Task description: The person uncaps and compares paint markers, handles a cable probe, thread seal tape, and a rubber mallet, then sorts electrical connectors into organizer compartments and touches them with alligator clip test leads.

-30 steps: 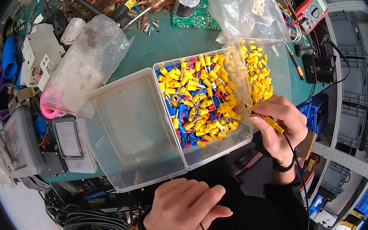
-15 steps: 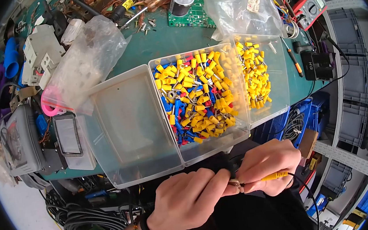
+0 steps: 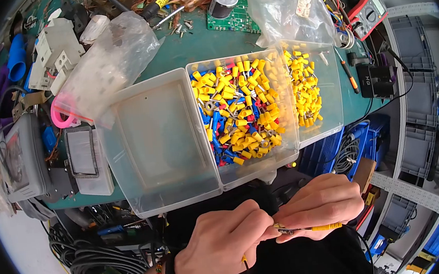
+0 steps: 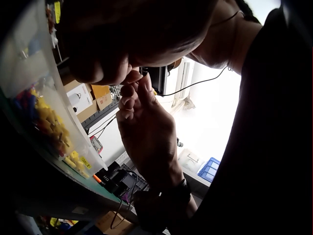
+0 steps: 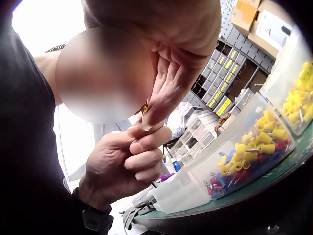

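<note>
Above my lap, in the head view, both hands meet fingertip to fingertip. My right hand (image 3: 321, 206) pinches a cable plug with a ribbed yellow sleeve (image 3: 327, 227), and its black cable hangs off to the right. A small metal part (image 3: 285, 230) shows between the two hands' fingertips. My left hand (image 3: 224, 239) is curled, with a short yellow cable end (image 3: 243, 259) and a black cable coming out under its fingers. What its fingertips pinch is mostly hidden. Seen from the right wrist, a brass-coloured bit (image 5: 145, 108) shows at the fingertips.
Beyond the hands, an open clear plastic box (image 3: 164, 195) holds yellow, blue and red crimp terminals (image 3: 241, 114). More yellow terminals (image 3: 303, 89) lie to its right. Plastic bags (image 3: 117, 62), a green circuit board (image 3: 237, 19) and a multimeter (image 3: 369, 14) sit farther back.
My right hand has come down and left from beside the box with the yellow-sleeved plug and met my left hand. Over the last half second the hands have stayed together, shifting slightly.
</note>
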Available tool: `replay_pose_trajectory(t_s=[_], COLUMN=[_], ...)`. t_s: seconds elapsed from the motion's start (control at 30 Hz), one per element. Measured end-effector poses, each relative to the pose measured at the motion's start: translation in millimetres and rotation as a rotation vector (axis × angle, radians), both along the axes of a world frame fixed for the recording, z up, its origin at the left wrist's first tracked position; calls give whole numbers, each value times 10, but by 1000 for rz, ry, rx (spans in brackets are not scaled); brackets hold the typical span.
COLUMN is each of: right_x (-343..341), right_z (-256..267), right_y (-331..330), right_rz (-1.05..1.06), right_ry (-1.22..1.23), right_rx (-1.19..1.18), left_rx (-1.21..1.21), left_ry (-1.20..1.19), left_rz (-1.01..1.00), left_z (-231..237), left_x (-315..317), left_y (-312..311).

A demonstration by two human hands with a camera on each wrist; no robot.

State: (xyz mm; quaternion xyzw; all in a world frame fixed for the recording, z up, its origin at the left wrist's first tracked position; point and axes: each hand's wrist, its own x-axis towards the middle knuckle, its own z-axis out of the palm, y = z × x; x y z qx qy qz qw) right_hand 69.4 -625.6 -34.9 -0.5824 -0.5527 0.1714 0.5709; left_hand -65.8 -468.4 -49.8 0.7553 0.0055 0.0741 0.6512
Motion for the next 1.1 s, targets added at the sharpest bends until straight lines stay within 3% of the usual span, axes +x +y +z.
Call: replay_pose_trajectory(t_s=[0.2, 0.37, 0.43, 0.53, 0.7, 1.1], right_x=[-42, 4, 49, 190, 323, 553], right_z=[5, -1, 8, 70, 72, 206], right_y=[14, 35, 52, 37, 192, 556], right_rz=[9, -29, -228, -324, -366, -41], right_ry=[-74, -40, -121, -296, -434, -500], right_rx=[-10, 3, 34, -194, -292, -561], left_rx=[51, 91, 118, 341, 406, 325], left_ry=[7, -7, 10, -162, -214, -189], left_rz=[-65, 39, 68, 292, 230, 91], left_z=[-8, -11, -79, -228, -297, -457], left_x=[-39, -81, -144, -210, -291, -317], left_y=[36, 55, 42, 6, 72, 28])
